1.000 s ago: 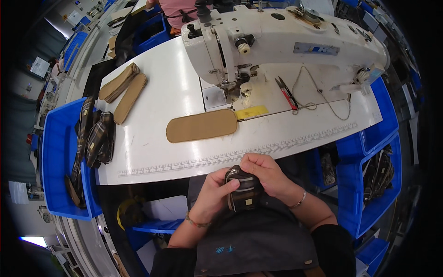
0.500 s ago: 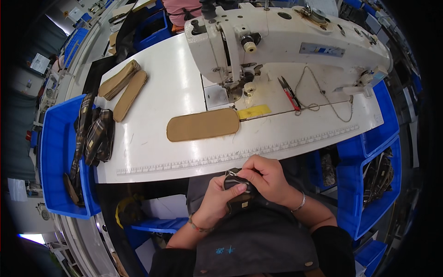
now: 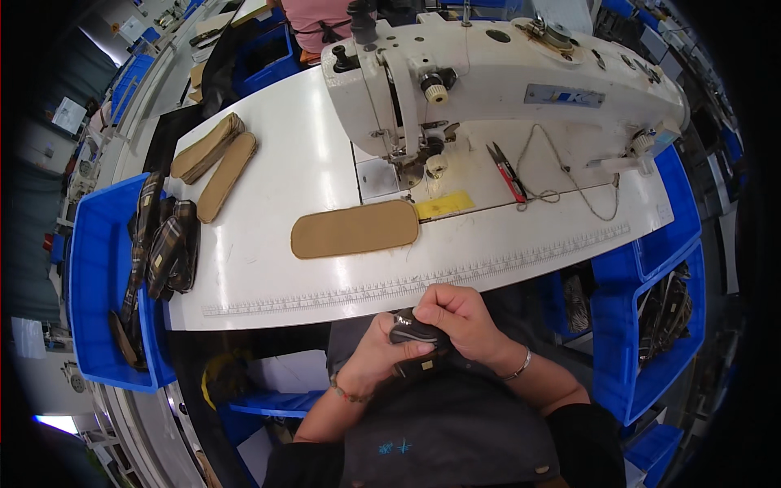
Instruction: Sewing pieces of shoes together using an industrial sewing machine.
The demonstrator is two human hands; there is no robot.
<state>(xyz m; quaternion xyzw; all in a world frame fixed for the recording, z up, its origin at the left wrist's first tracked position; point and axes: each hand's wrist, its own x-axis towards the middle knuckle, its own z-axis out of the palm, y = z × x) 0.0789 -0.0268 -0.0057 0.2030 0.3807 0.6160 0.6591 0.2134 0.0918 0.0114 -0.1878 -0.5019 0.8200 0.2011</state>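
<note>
Just off the table's front edge, over my lap, I hold a small dark fabric pouch [image 3: 413, 332] with a pale curved line like a zipper along it and a small light label. My left hand [image 3: 376, 358] grips its left side, thumb lying across the front. The fingers of my right hand [image 3: 462, 324] are pinched at its upper right edge, and they hide what exactly they grasp there. Beyond my hands, a flat tan oblong piece [image 3: 355, 230] lies on the white table [image 3: 268, 236], touching a yellow strip [image 3: 443, 206].
A white sewing machine [image 3: 488, 77] stands at the back. Red-handled snips [image 3: 508, 175] and a cord [image 3: 561, 167] lie beneath its arm. Tan pieces [image 3: 215, 159] are stacked at left. Plaid fabric items [image 3: 169, 248] hang over a blue bin [image 3: 98, 285]; another blue bin [image 3: 614, 342] is at right.
Both hands and the pouch have dropped slightly lower in the picture. The pouch has tilted, and a shiny metal bit seen earlier at its top shows less between my fingers.
</note>
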